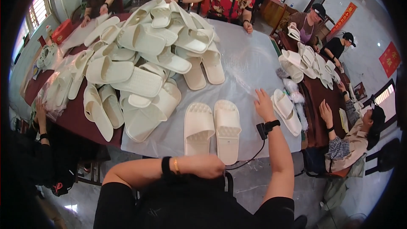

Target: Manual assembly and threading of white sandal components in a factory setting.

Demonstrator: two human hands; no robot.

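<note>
Two cream slippers stand side by side in front of me, toes pointing away: a left one (199, 125) and a right one (227, 131). My left hand (210, 166) is curled closed at the table's near edge, just below their heels; whatever its fingers may hold is hidden. Reaching forward over the plastic sheet, my right hand (264, 105) has its fingers stretched out and nothing visible in it. A single slipper (287, 112) lies just right of that hand. At the left, a large heap of cream slippers (148, 55) fills much of the table.
Clear plastic sheeting (241, 63) covers the table's middle and right. Bundled plastic bags (295, 95) lie along its right edge. More slippers sit on a dark red table (316, 114) at the right. Several people work around both tables. A cable (254, 157) hangs from my right wrist.
</note>
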